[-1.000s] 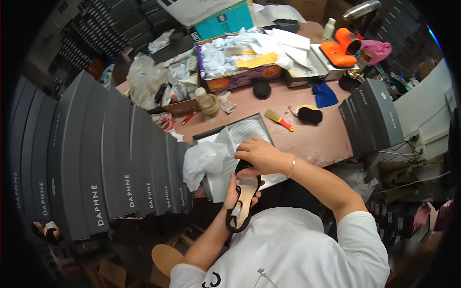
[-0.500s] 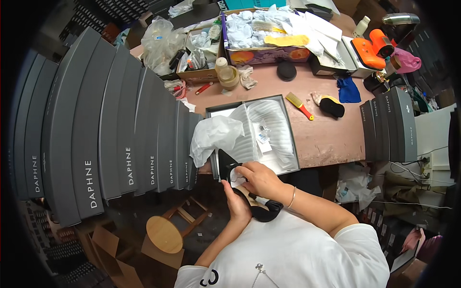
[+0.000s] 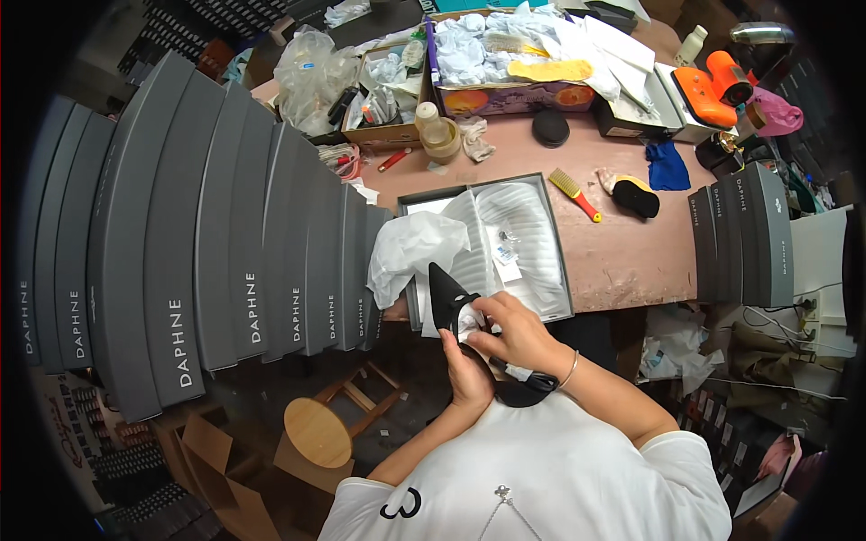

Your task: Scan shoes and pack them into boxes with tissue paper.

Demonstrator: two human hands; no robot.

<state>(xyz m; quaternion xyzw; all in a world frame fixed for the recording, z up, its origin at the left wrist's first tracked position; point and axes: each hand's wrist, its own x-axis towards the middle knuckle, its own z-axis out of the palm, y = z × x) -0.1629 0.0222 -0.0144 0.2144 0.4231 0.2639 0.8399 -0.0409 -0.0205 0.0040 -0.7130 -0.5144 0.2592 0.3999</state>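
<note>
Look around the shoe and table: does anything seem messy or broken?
Crumpled white paper flops over the left rim of the open shoebox, untidy beside the flatter white wrapping. The pink tabletop looks scuffed near its front edge. The black shoe shows no clear damage.

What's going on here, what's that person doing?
The person has a black, pointed shoe in the left hand. The right hand's fingers are at a white wad in the shoe's opening. In front, an open grey box sits on the table, with a crumpled white sheet over its left side.
</note>
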